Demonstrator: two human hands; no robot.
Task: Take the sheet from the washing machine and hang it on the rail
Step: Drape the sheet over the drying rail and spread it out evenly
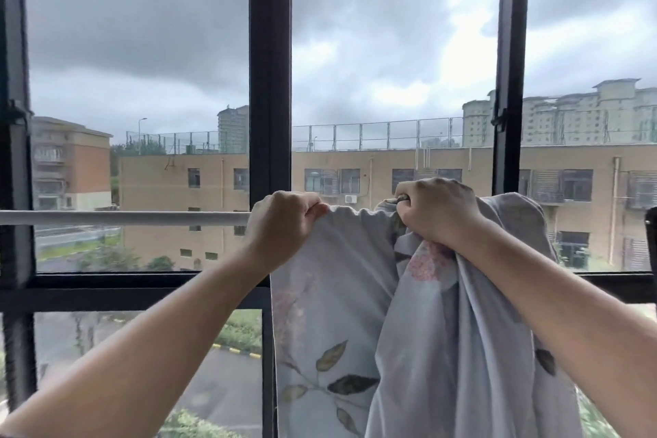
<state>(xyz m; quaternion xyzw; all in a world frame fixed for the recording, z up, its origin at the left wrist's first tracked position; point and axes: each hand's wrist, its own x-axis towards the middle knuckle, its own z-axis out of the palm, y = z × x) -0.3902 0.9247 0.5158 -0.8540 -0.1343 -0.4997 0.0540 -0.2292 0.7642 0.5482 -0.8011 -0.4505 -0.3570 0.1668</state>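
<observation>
Pale lilac-grey and printed with olive leaves and pink blossom, the sheet (330, 313) is hanging over the white rail (124, 218), which is running level across the dark-framed window (270, 82). The cloth is covering the right part of the rail and leaving the left part bare. Its left portion is falling fairly flat, while the right portion is bunching into thick folds and humping up above rail height.

The left hand (284, 224) is sitting at the rail, at the left edge of the cloth, with its fingers (307, 204) curling tight and pinching the top fold of the sheet. The right hand (437, 212) is holding a little higher, to the right, its fingers closing in a fist around a gathered wad of the fabric. Both forearms are reaching up from the bottom corners. A short, puckered stretch of cloth is lying along the rail between the two hands.

Beyond the glass, tan and brick buildings (177, 188) are standing under heavy grey cloud.
</observation>
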